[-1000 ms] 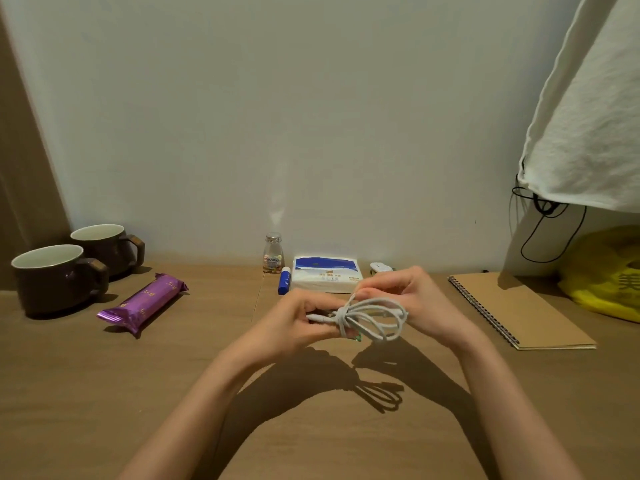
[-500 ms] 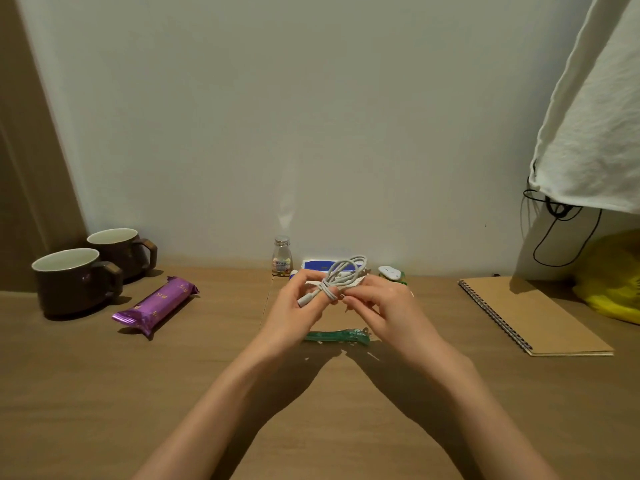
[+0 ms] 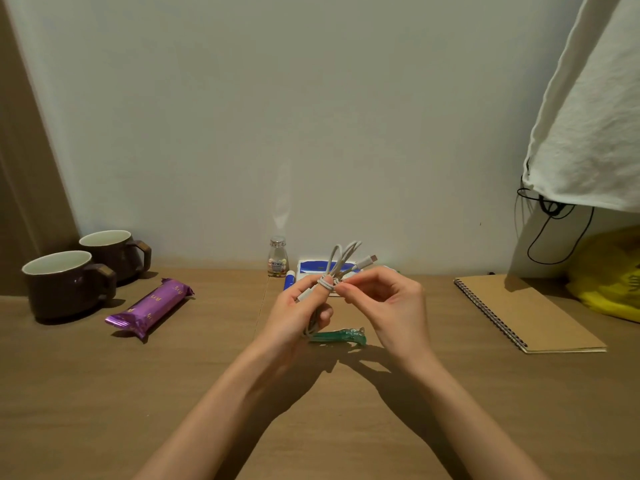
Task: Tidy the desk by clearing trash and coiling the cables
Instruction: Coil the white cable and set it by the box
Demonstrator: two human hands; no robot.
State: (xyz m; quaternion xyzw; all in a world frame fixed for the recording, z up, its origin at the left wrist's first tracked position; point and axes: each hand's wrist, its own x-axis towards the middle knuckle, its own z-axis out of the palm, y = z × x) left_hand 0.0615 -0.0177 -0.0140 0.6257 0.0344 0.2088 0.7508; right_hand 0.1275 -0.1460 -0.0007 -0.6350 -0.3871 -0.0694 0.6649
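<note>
A white charging cable (image 3: 337, 265), wound into a small bundle with turns wrapped round its middle, stands upright above the desk's centre. My left hand (image 3: 298, 313) grips the bundle's lower part, loops poking out below the fingers. My right hand (image 3: 384, 299) pinches the wrapped middle with thumb and forefinger. One plug (image 3: 367, 261) sticks out to the right. A green wrapper (image 3: 341, 337) lies on the wooden desk (image 3: 207, 375) under my hands. A purple snack wrapper (image 3: 150, 306) lies to the left.
Two brown mugs (image 3: 65, 282) stand at the back left. A small bottle (image 3: 277, 257), a blue tube (image 3: 289, 280) and a tissue pack (image 3: 320, 266) sit by the wall. A spiral notebook (image 3: 526, 313) lies right, a yellow bag (image 3: 613, 278) beyond. A black cable (image 3: 554, 237) and white cloth (image 3: 588, 116) hang at the right.
The bundle has turned from lying sideways to upright and risen slightly. My right hand slid from holding the loops to pinching the wrapped middle. The green wrapper came into view.
</note>
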